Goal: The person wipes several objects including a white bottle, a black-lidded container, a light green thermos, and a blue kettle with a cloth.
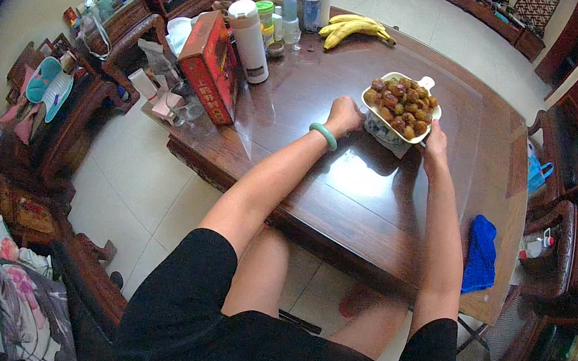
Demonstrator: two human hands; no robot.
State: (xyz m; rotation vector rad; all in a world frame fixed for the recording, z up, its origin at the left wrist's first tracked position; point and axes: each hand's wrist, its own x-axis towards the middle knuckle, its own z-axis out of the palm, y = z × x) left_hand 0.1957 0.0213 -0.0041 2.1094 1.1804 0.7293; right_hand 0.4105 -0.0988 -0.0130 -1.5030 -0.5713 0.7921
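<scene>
A white handled dish heaped with brown-amber round fruits is over the dark wooden table. Beneath it a blue-and-white patterned object shows in part; whether the dish rests on it is unclear. My right hand grips the dish's right rim, thumb on top. My left hand, below a green bangle worn on the wrist, is curled against the left side of the dish and patterned object. Its fingertips are hidden, so its hold cannot be made out.
Bananas lie at the table's far side. A white tumbler, a red box, several bottles and a clear plastic sheet occupy the left. A blue cloth lies at the right edge. Carved wooden seats flank the table.
</scene>
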